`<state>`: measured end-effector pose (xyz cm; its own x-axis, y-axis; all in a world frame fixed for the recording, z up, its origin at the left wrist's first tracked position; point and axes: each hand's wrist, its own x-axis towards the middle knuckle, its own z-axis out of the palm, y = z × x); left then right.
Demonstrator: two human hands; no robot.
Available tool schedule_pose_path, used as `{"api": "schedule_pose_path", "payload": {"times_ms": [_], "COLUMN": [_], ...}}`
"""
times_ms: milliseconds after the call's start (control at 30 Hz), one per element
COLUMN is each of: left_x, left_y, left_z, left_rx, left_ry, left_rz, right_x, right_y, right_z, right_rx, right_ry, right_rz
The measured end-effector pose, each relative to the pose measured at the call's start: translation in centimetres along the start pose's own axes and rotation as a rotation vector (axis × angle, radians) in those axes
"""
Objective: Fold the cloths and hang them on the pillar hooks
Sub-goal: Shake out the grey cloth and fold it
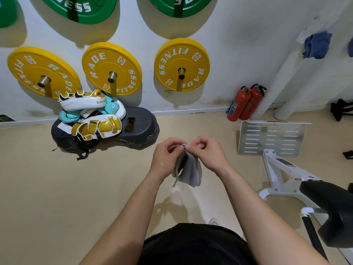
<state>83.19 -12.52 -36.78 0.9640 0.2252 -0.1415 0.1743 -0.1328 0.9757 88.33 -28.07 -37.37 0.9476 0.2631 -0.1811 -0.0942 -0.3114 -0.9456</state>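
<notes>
While the pillar [282,77] stands well apart, up and right of the grips, a blue cloth [317,44] already hangs on it, probably from a hook too small to make out. Below the grips dangles the grey cloth [189,169], seemingly folded in half. Left grip [166,157] and right grip [208,152] each pinch its top edge, fingertips touching. Hanging this one remains, I judge.

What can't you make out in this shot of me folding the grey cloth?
Head view:
Hooks on the pillar: covered by the blue cloth.
Top edge of the grey cloth: pinched between left hand and right hand.
Green plates: cut off by the top edge.
Fire extinguishers' labels: too small.
</notes>
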Motion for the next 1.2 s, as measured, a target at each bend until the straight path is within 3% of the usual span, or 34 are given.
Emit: {"api": "schedule_pose_path", "payload": {"times_ms": [133, 433, 567, 867, 1200], "left_x": [0.4, 1.2, 1.3, 3.2, 4.8], "left_y": [0.9, 1.1, 1.6, 2.7, 2.2], "left_z": [-0.3, -2.2, -2.9, -6.6, -10.1], "left_rx": [0.073, 0.127, 0.113, 0.052, 0.029], "left_ry": [-0.009, -0.018, 0.009, 0.152, 0.388], "left_rz": [0.063, 0.109, 0.113, 0.128, 0.031], "right_x": [0.0, 1.0, 1.1, 1.2, 0.6], "right_y": [-0.2, 1.2, 1.4, 2.4, 4.4], "right_z": [-0.2, 0.0, 0.2, -1.1, -5.3], "right_rx": [0.063, -0.356, -0.465, -0.519, -0.585], "right_ry": [-0.131, -0.21, -0.267, -0.259, -0.26], "right_rz": [-0.033, -0.066, 0.01, 0.087, 0.143]}}
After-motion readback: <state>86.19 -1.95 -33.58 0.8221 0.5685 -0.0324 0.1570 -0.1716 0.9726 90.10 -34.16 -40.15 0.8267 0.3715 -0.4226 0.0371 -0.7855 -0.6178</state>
